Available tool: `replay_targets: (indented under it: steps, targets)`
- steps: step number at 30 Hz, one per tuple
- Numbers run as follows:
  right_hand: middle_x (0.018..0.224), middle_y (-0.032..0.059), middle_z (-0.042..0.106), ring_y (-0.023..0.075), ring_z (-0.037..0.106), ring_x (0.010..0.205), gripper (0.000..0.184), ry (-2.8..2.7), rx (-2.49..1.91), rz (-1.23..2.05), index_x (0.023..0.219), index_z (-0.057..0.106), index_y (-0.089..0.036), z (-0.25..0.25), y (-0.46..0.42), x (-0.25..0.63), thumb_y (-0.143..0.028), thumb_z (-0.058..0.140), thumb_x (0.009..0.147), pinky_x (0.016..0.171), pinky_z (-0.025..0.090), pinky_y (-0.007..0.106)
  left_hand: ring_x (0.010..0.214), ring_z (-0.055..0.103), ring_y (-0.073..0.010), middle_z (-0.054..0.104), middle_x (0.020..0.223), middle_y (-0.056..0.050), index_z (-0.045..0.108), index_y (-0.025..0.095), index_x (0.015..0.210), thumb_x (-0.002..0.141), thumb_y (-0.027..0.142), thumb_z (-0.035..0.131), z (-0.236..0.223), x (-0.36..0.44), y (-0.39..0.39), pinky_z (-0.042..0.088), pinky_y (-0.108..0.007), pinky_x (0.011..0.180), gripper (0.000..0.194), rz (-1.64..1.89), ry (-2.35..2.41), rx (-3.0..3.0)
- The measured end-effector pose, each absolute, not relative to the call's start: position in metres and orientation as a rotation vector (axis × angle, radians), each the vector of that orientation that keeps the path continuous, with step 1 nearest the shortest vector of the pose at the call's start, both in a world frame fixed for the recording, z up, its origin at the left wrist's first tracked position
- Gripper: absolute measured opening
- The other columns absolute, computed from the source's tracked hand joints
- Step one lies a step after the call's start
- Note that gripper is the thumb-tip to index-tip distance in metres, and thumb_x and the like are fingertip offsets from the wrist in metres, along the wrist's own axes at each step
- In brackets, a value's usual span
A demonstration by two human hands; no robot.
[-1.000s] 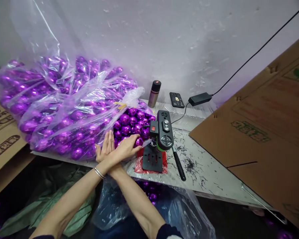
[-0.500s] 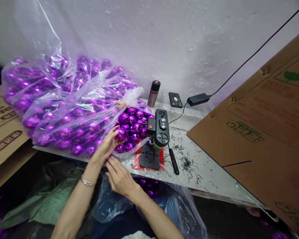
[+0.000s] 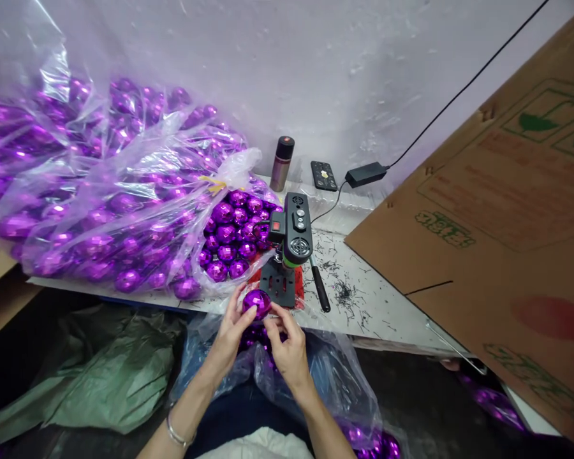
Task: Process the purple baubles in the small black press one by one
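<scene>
A shiny purple mirror-faceted ball (image 3: 256, 304) is in front of the small black machine, just off the table's front edge. My left hand (image 3: 232, 328) grips it from the left, thumb across its front. At the ball's right side, the thumb and fingertips of my right hand (image 3: 287, 341) close on its edge; any small part between them is hidden. The black bench machine (image 3: 297, 223) has a red switch, a slotted base plate (image 3: 278, 285) and a black-handled lever (image 3: 320, 288). Left of it, an open clear bag spills similar purple balls (image 3: 227, 234).
A large clear bag (image 3: 100, 191) of purple balls fills the left. Behind stand a bottle (image 3: 282, 164), a phone (image 3: 324, 175) and a power adapter (image 3: 366, 173). Black shreds (image 3: 344, 293) litter the table. A cardboard box (image 3: 483, 242) leans at right; plastic with balls covers my lap.
My left hand has carried a ball from the open bag rightward and down to in front of the machine. My right hand has moved right and met the ball. The view has shifted.
</scene>
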State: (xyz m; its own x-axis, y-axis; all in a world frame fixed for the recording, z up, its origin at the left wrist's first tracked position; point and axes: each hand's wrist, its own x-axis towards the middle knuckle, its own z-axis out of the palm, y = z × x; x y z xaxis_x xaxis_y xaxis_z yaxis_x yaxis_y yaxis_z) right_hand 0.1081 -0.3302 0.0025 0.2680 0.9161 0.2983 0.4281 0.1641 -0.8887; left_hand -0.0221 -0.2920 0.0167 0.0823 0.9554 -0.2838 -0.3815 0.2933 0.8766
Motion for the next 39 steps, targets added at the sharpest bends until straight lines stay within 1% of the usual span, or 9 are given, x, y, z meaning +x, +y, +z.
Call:
replay_targets:
  steps: [3,6,8,11,14,18,22,27,39]
  targets:
    - [0.118,0.0136,0.077,0.0218,0.077,0.102,0.038,-1.368,-1.481,0.446,0.13,0.067,-0.02,-0.008,-0.333,0.115,-0.037,0.061,0.096,0.084,0.066,0.033,0.142,0.054,-0.0326,0.061,0.149,-0.011,0.066,0.025,0.133,0.072,0.052,0.086,0.01,-0.014,-0.292,0.047,-0.04,0.114,0.069,1.051,0.985,0.732]
    - [0.119,0.0146,0.076,0.0226,0.076,0.108,0.04,-1.399,-1.5,0.37,0.133,0.066,-0.019,-0.014,-0.329,0.122,-0.038,0.058,0.098,0.092,0.065,0.036,0.123,0.068,-0.0325,0.073,0.129,-0.013,0.07,0.021,0.123,0.069,0.052,0.088,0.004,-0.009,-0.281,0.053,-0.042,0.106,0.064,0.969,0.956,0.72]
    - [0.118,0.0148,0.077,0.0217,0.077,0.105,0.039,-1.406,-1.496,0.354,0.133,0.066,-0.019,-0.015,-0.327,0.127,-0.037,0.055,0.1,0.09,0.065,0.035,0.118,0.071,-0.0307,0.076,0.122,-0.013,0.068,0.021,0.125,0.068,0.05,0.089,0.0,-0.006,-0.27,0.055,-0.041,0.103,0.067,0.976,0.961,0.735]
    - [0.115,0.0136,0.078,0.0208,0.077,0.103,0.034,-1.41,-1.488,0.339,0.128,0.069,-0.02,-0.014,-0.326,0.134,-0.033,0.052,0.101,0.088,0.065,0.034,0.121,0.069,-0.0309,0.073,0.129,-0.014,0.065,0.021,0.132,0.072,0.054,0.085,-0.008,0.0,-0.25,0.056,-0.041,0.102,0.071,1.054,1.007,0.739]
    - [0.111,0.0116,0.08,0.0208,0.078,0.103,0.03,-1.418,-1.487,0.335,0.121,0.073,-0.021,-0.016,-0.334,0.142,-0.03,0.052,0.101,0.088,0.066,0.034,0.124,0.067,-0.03,0.072,0.131,-0.013,0.066,0.019,0.129,0.078,0.061,0.077,-0.02,0.008,-0.233,0.053,-0.042,0.106,0.067,1.18,1.132,0.841]
    - [0.108,0.0099,0.081,0.0206,0.079,0.1,0.028,-1.418,-1.53,0.361,0.116,0.074,-0.022,-0.025,-0.354,0.151,-0.031,0.052,0.101,0.086,0.067,0.032,0.128,0.064,-0.029,0.072,0.13,-0.011,0.068,0.021,0.126,0.082,0.06,0.073,-0.038,0.018,-0.222,0.046,-0.043,0.113,0.059,1.265,1.323,1.088]
    - [0.106,0.008,0.081,0.0189,0.079,0.098,0.027,-1.411,-1.576,0.368,0.115,0.075,-0.024,-0.035,-0.375,0.156,-0.029,0.052,0.101,0.085,0.067,0.029,0.128,0.063,-0.0311,0.073,0.127,-0.012,0.071,0.023,0.122,0.084,0.053,0.075,-0.048,0.023,-0.219,0.041,-0.049,0.116,0.049,1.26,1.404,1.329]
    - [0.104,0.0068,0.081,0.0184,0.079,0.097,0.028,-1.434,-1.578,0.376,0.117,0.074,-0.026,-0.039,-0.386,0.156,-0.026,0.051,0.101,0.083,0.067,0.027,0.127,0.062,-0.0358,0.071,0.132,-0.014,0.069,0.024,0.125,0.083,0.048,0.077,-0.049,0.024,-0.216,0.032,-0.059,0.118,0.049,1.164,1.527,1.525]
    - [0.107,0.0081,0.08,0.0171,0.078,0.099,0.029,-1.593,-1.523,0.263,0.121,0.071,-0.021,-0.034,-0.368,0.159,-0.02,0.051,0.101,0.087,0.065,0.026,0.132,0.062,-0.0351,0.069,0.136,-0.016,0.062,0.02,0.136,0.09,0.048,0.072,-0.057,0.02,-0.22,0.042,-0.055,0.115,0.054,1.165,1.415,1.858]
